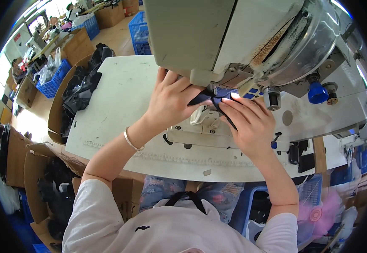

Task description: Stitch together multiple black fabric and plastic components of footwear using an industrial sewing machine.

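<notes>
A pale sewing machine [187, 38] reaches over the white worktable, and both my hands are at its needle area. My left hand [171, 99], with a bracelet on the wrist, is closed on a dark fabric piece [200, 98]; some of its fingertips go out of sight behind the machine head. From the other side my right hand [251, 122] pinches the same piece, its fingers bent and close together. A narrow dark strip of the fabric hangs down beside the right fingertips. The needle itself is hidden from me.
The white worktable [116, 84] carries a printed ruler along its near edge. A dark phone [306, 162] lies at its right. Cardboard boxes of dark pieces [82, 90] stand to the left, with blue crates [139, 31] farther off. A pink fan [316, 214] is at lower right. Other people sit far left.
</notes>
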The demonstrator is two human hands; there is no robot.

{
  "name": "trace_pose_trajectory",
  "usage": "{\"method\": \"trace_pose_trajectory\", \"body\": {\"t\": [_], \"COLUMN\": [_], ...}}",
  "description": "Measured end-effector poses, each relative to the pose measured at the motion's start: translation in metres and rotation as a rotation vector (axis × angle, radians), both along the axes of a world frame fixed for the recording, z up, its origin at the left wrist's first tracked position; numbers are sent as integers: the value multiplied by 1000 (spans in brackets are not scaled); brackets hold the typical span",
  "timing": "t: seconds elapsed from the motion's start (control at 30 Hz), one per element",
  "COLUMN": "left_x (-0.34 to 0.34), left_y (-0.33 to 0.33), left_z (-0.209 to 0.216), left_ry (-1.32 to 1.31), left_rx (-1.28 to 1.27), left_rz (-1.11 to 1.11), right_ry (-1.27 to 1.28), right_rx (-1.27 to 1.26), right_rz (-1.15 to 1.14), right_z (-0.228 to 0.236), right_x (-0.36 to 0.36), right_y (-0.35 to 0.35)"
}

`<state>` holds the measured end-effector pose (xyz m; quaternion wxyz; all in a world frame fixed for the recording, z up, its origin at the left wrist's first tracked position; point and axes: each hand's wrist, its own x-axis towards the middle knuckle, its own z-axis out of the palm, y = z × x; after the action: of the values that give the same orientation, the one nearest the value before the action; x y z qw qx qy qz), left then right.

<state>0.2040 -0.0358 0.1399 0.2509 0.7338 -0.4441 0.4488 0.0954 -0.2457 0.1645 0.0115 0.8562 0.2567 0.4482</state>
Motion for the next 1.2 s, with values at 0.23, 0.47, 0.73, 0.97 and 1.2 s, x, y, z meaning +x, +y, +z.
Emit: {"method": "trace_pose_trajectory", "body": {"t": [0.23, 0.47, 0.73, 0.97, 1.2], "left_x": [-6, 0, 14, 29, 102], "left_y": [-11, -16, -4, 71, 323], "left_z": [-8, -16, -15, -42, -83], "left_ry": [-79, -109, -142, 168, 660], "left_rx": [63, 79, 79, 6, 637], "left_rz": [64, 92, 38, -29, 1332], "right_ry": [-97, -55, -69, 33, 119], "right_rx": [-110, -76, -131, -153, -112], "right_rz": [-136, -149, -181, -194, -159], "right_z": [-13, -10, -11, -17, -17], "right_x": [-2, -4, -5, -7, -14], "right_y": [2, 5, 13, 8, 4]}}
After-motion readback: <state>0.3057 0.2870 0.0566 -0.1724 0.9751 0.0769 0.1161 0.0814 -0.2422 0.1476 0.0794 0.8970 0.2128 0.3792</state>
